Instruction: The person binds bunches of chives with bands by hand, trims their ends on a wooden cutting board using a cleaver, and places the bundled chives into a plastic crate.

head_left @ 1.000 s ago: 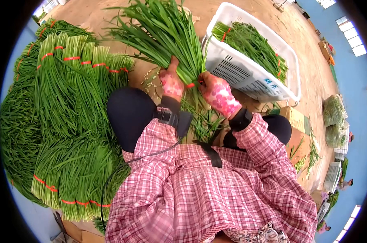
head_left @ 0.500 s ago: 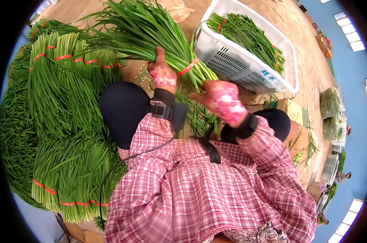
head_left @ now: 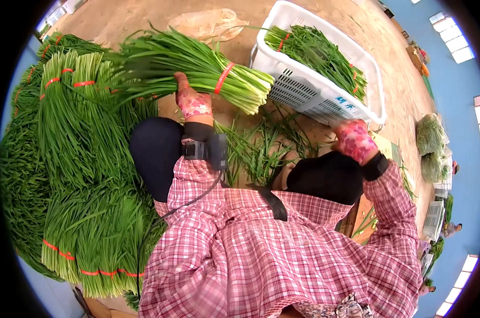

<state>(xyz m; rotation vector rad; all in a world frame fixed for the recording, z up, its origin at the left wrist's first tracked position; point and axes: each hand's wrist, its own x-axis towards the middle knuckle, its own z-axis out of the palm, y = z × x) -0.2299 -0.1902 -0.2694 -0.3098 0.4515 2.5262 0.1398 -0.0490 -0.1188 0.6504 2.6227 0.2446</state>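
Note:
A bundle of garlic chives point(head_left: 203, 66), tied with a red band near its pale cut ends, lies across my left hand point(head_left: 194, 102). That hand is closed around the stems with its thumb on top; the leaves point left. My right hand point(head_left: 354, 139), in a pink patterned glove, is beside the near right corner of the white crate point(head_left: 309, 98), above my knee. Its fingers are curled, and whatever is in them is hidden. Another banded bundle point(head_left: 325, 55) sits inside the crate.
Stacked banded chives point(head_left: 86, 143) fill the left side. Loose green leaves point(head_left: 264, 143) lie on the floor between my knees. A crumpled plastic bag point(head_left: 211, 24) lies farther off. Filled bags point(head_left: 431, 135) and crates point(head_left: 433, 217) line the right side.
My right hand has left the stem ends and moved right, near the crate's corner. The bundle in my left hand has shifted left and turned flatter, its cut ends now free.

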